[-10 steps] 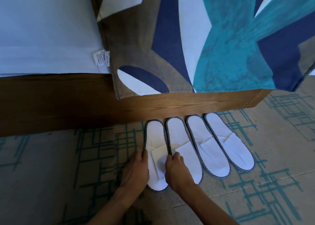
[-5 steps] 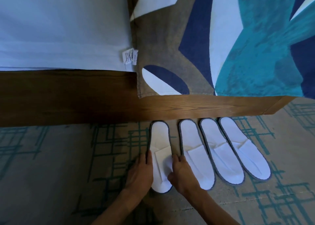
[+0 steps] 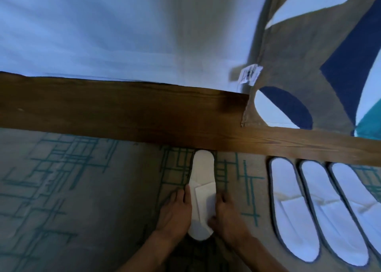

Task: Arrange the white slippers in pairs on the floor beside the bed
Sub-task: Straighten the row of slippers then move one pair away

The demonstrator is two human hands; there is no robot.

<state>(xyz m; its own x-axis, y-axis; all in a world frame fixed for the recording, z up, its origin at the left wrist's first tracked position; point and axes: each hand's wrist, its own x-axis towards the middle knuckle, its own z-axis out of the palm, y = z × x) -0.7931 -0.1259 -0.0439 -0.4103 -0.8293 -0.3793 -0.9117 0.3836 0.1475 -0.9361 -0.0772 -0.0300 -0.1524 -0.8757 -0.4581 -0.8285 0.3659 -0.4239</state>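
At bottom centre of the frame, your left hand and right hand flank one flat white fabric slipper. Left fingers lie straight and close together along its left edge; right fingers are curled at its right edge w/ the thumb tucked onto the folded strap, so it looks like a light pinch, tho blur keeps me from being sure. The slipper's far end touches or sits just under the dark wooden bed rail that crosses mid-frame. The other three white slippers w/ grey edging sit side by side at lower right, well apart from yours.

Judging by that, you're mid-slide, splitting the row. Three together isn't pairs yet, so one more needs to come over. Keep this one flat on the patterned teal-lined carpet; push w/ both sides evenly so it doesn't twist, and keep its far end at the rail like the others. Set it parallel, and leave a gap btwn the pairs.
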